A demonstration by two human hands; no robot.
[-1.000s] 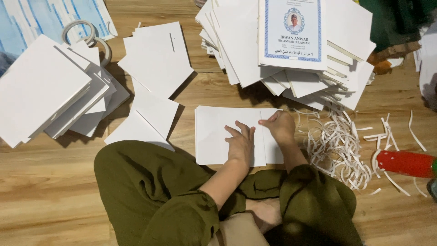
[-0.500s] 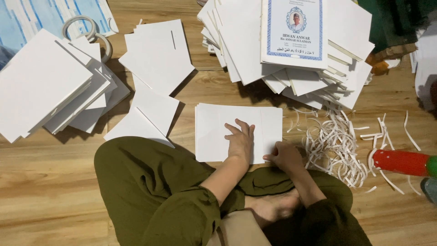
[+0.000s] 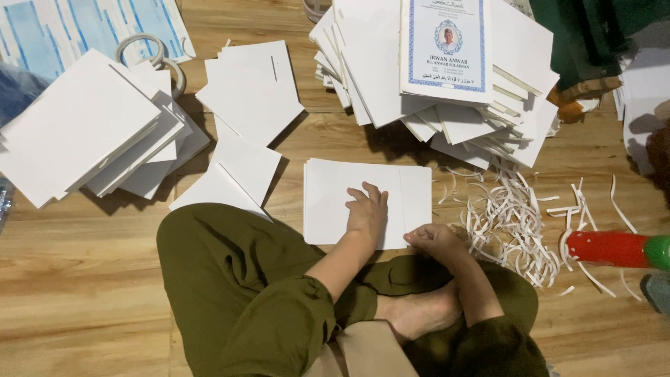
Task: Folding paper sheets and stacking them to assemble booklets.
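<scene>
Change: my right hand (image 3: 434, 239) has come off the white sheet (image 3: 335, 202) since a second ago, fingers curled, maybe pinching a strip; I cannot tell.
Left hand (image 3: 367, 213): flat, fingers spread, pressing the sheet, which lies at 12 o'clock from my knees.
Meaning: I judge one strip is peeled off.
Around: paper strips (image 3: 509, 216) at 3 o'clock; booklet stack (image 3: 433, 77) at 1; white stack (image 3: 84, 132) at 10.
Obstacles: none on the sheet.

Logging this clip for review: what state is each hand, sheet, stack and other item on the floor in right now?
Left hand: flat, pressing the white sheet.
Right hand: curled at the sheet's lower right corner; grip unclear.
White sheet: lying flat on the floor.
Left stack: fanned, uneven.
Top stack: piled askew, printed booklet on top, face up.
Paper strips: loose, tangled.
Tape roll: lying flat.
</scene>
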